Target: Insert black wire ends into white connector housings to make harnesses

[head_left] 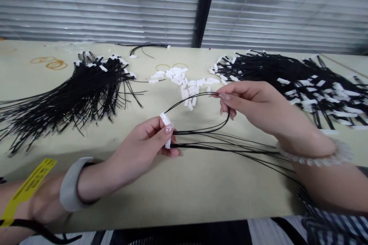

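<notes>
My left hand (152, 136) pinches a white connector housing (166, 119) between thumb and fingers, above the table. Several black wires (198, 131) come out of the housing's right side. Some of them trail off to the right, passing below my right wrist. Up and to the right, my right hand (244, 97) is closed on a few of these wires, which bow upward from the top of the housing and loop at the fingertips. The wire ends inside my right fingers are hidden.
A heap of loose white connector housings (184, 80) lies mid-table. Bundled black wires (66, 92) spread at the left, and a bigger pile of wires with white connectors (287, 72) at the right. Rubber bands (51, 62) lie far left. Window blinds (100, 4) stand behind.
</notes>
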Demonstrator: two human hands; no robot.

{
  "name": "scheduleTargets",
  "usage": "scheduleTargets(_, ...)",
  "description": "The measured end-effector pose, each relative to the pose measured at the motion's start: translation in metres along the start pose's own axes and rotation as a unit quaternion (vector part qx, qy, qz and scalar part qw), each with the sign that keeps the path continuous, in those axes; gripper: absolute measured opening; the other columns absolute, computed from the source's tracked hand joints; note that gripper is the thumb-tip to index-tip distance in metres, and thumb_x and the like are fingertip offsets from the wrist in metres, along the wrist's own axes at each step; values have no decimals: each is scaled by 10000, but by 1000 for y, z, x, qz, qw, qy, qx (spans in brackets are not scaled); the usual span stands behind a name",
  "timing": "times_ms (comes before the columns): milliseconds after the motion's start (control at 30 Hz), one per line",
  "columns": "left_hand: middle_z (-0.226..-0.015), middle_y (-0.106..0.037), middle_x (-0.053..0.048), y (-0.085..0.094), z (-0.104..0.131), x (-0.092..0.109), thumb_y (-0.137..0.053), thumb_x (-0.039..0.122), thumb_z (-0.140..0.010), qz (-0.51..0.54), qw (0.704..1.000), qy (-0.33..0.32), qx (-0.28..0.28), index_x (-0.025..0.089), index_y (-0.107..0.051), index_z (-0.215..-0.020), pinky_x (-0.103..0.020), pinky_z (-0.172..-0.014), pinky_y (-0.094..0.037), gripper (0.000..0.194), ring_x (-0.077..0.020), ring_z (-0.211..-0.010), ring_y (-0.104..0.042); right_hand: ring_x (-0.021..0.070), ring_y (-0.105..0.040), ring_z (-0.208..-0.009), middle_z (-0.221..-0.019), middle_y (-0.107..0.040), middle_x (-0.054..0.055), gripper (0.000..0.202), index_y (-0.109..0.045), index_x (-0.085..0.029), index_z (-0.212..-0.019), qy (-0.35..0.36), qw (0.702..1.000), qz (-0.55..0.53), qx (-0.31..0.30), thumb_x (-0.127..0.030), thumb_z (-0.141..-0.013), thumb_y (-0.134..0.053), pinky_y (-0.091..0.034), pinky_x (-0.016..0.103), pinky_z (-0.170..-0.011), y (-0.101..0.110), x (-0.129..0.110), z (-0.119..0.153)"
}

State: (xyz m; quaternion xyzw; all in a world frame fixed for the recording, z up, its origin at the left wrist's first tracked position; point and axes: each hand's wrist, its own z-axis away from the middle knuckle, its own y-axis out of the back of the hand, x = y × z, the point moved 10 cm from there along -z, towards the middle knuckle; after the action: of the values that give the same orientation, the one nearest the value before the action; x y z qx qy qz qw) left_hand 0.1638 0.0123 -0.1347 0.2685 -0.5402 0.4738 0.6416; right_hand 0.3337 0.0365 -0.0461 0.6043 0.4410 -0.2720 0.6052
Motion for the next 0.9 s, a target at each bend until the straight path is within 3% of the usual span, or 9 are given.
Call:
scheduleTargets(300, -687, -544, 57, -1, 2, 4, -540, 348, -807, -11, 1000, -3, 11, 195, -562, -816, -200, -597, -489, 155, -70, -562, -608, 82, -492, -507, -615, -576, -2, 133, -652, -187, -840, 19, 998, 52, 28, -253, -799, -544, -448, 232, -485, 3, -3, 0)
scheduleTargets(400, -674, -553, 51, 1, 2, 4, -545, 349, -805, -6, 1000, -2, 17, 185, -572, -798, -191, -593, -477, 166, -72, -567, -609, 99, -565, -579, -693, -604, 8, 137, -640, -194, -876, 4, 998, -49, 32, -267, -800, -552, -492, 258, -570, 3, 3, 0)
scheduleTargets(467, -670, -555, 49, 3, 2, 4, -545, 348, -807, 20, 1000, -5, 22, 177, -574, -785, -188, -594, -472, 174, -72, -572, -605, 130, -618, -709, -833, -627, 16, 167, -619, -210, -943, -10, 988, -154, 6, -273, -801, -556, -511, 306, -691, 1, 10, -1)
scheduleTargets(533, -672, -555, 47, 3, 1, 4, -547, 332, -809, 62, 998, -9, 23, 173, -576, -781, -193, -602, -474, 164, -72, -580, -601, 157, -623, -823, -930, -629, 22, 194, -608, -219, -973, -22, 981, -190, -33, -271, -790, -570, -492, 347, -788, -1, 16, -3)
scheduleTargets(700, -681, -558, 36, 3, 2, 6, -564, 287, -802, 102, 994, -9, 29, 158, -584, -784, -207, -615, -474, 131, -79, -586, -596, 161, -600, -825, -876, -650, 25, 170, -649, -206, -868, -8, 992, 60, -107, -317, -761, -578, -464, 321, -787, -8, 22, -4)
scheduleTargets(800, -686, -563, 35, 1, 2, 7, -568, 283, -799, 97, 995, -9, 24, 157, -584, -788, -216, -631, -475, 127, -81, -593, -597, 151, -582, -851, -915, -639, 15, 180, -649, -216, -899, 84, 976, 146, -136, -307, -767, -566, -445, 309, -806, -27, -3, 1)
scheduleTargets(900, -666, -568, 33, 1, 2, 6, -567, 311, -795, 83, 996, -6, 24, 164, -585, -814, -237, -643, -480, 150, -93, -602, -599, 131, -570, -852, -923, -624, 17, 141, -654, -215, -861, 156, 964, 178, -119, -238, -802, -527, -437, 285, -795, -38, -26, 9)
